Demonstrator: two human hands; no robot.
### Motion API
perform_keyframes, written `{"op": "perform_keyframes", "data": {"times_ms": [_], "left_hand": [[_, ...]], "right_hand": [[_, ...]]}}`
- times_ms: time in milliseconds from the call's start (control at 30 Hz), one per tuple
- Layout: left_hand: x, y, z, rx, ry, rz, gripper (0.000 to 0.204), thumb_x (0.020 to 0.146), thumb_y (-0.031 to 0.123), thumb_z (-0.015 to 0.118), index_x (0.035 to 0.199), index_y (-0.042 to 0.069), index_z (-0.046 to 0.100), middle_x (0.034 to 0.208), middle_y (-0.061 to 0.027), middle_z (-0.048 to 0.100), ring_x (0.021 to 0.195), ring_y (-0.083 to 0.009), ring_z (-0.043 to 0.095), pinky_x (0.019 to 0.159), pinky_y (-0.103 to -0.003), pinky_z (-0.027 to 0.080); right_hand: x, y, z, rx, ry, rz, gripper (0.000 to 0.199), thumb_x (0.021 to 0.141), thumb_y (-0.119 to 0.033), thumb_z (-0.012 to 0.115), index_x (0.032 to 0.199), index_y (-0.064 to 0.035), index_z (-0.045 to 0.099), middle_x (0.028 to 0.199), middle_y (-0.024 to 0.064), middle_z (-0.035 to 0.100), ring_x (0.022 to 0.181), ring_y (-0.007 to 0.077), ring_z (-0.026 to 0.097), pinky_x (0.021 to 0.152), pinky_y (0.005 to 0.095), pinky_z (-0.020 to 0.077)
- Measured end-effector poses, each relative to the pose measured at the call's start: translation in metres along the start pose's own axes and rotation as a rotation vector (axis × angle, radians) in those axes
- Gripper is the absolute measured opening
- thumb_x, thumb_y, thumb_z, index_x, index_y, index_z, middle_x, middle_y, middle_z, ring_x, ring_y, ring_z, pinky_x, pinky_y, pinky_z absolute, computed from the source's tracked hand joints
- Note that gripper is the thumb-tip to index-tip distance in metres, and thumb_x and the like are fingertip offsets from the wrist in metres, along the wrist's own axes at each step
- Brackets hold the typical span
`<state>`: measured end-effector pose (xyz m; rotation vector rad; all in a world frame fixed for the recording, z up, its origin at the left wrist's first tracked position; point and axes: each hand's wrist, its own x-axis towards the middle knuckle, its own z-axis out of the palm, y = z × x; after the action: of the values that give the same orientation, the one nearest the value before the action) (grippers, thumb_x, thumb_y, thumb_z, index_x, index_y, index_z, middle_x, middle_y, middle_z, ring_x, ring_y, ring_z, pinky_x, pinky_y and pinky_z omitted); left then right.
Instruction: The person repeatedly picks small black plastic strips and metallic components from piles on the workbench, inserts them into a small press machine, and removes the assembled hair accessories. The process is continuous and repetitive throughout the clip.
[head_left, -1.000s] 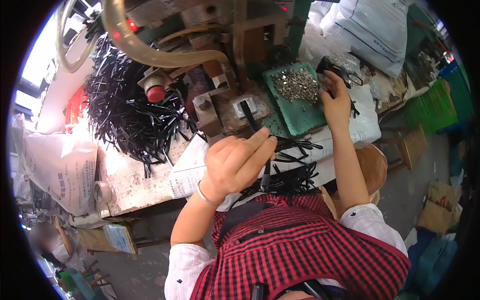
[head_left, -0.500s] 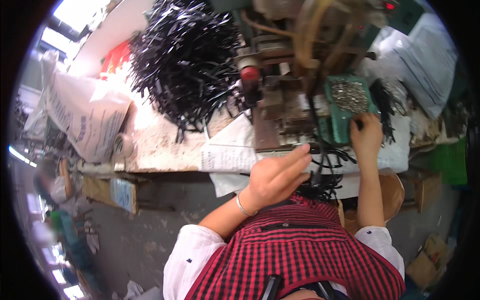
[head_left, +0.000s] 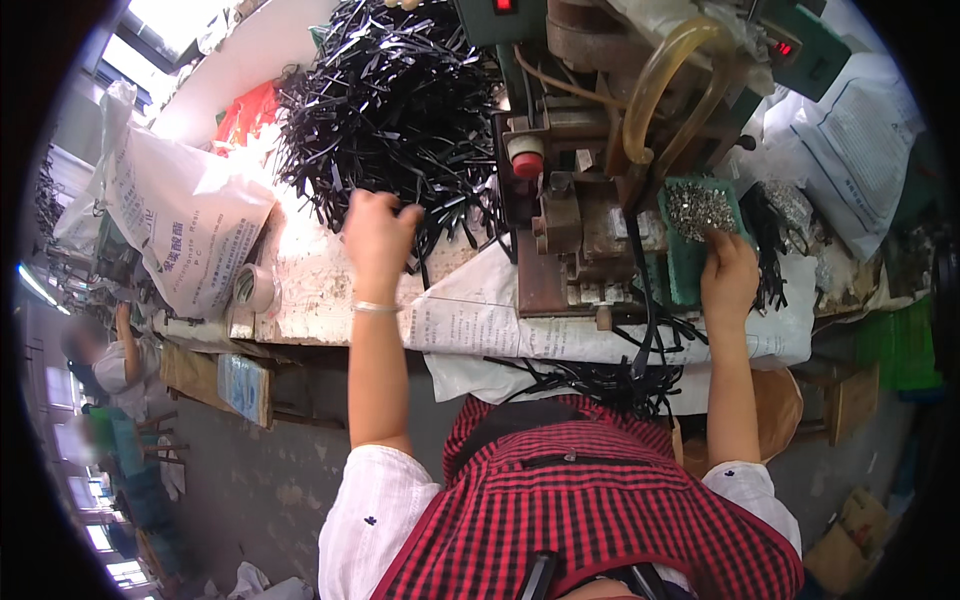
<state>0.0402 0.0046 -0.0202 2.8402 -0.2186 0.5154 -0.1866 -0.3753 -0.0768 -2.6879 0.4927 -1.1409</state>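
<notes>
My left hand [head_left: 380,238], slightly blurred, is at the near edge of a big heap of thin black strips [head_left: 390,120]. Its fingers are bent away from view, so any grip is hidden. To the right, my right hand [head_left: 729,275] reaches over a green tray [head_left: 684,285]. Its fingertips are bent together at the near side of a pile of small shiny metal pieces [head_left: 697,208]. What they pinch, if anything, is too small to make out. Between my hands stands a bench machine [head_left: 580,225] with a red button [head_left: 525,162].
More black strips [head_left: 640,388] hang at the table's front edge below the machine. A white printed sheet [head_left: 470,315] covers part of the table [head_left: 310,300]. A tape roll [head_left: 257,288] and a white sack [head_left: 175,235] are at left; another bag [head_left: 850,150] lies at right.
My left hand has moved from in front of the machine leftward and forward to the strip heap. My right hand has shifted slightly, its fingertips now at the metal pieces; the dark thing it held no longer shows.
</notes>
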Motion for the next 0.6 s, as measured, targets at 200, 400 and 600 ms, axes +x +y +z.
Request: {"op": "perform_keyframes", "data": {"times_ms": [200,400,600], "left_hand": [[-0.027,-0.006,0.050,-0.373,0.249,0.112,0.016,0.085,0.020,0.079,0.084,0.006,0.073,0.086,-0.0089,0.067,0.077,-0.0297,0.066,0.068,-0.038,0.052],[-0.064,-0.046,-0.004,-0.162,0.256,-0.019,0.018,0.096,0.022,0.071,0.090,0.006,0.071,0.082,-0.0093,0.069,0.071,-0.0279,0.067,0.063,-0.038,0.050],[-0.059,-0.023,0.041,-0.401,0.203,0.163,0.013,0.096,0.015,0.068,0.091,0.003,0.067,0.084,-0.0119,0.066,0.074,-0.0342,0.064,0.065,-0.042,0.050]], "right_hand": [[-0.033,0.025,-0.035,-0.050,0.038,0.064,0.016,0.089,0.000,0.067,0.102,-0.0060,0.074,0.094,0.0114,0.070,0.089,0.0325,0.065,0.081,0.0411,0.0520],[-0.070,0.037,-0.060,0.221,0.095,0.448,0.012,0.094,-0.001,0.068,0.105,-0.0001,0.072,0.100,0.0083,0.072,0.092,0.0218,0.067,0.086,0.0330,0.0520],[0.004,-0.056,-0.060,0.608,-0.031,0.182,0.013,0.091,0.001,0.069,0.103,0.0004,0.073,0.099,0.0098,0.073,0.093,0.0222,0.068,0.086,0.0314,0.0512]]}}
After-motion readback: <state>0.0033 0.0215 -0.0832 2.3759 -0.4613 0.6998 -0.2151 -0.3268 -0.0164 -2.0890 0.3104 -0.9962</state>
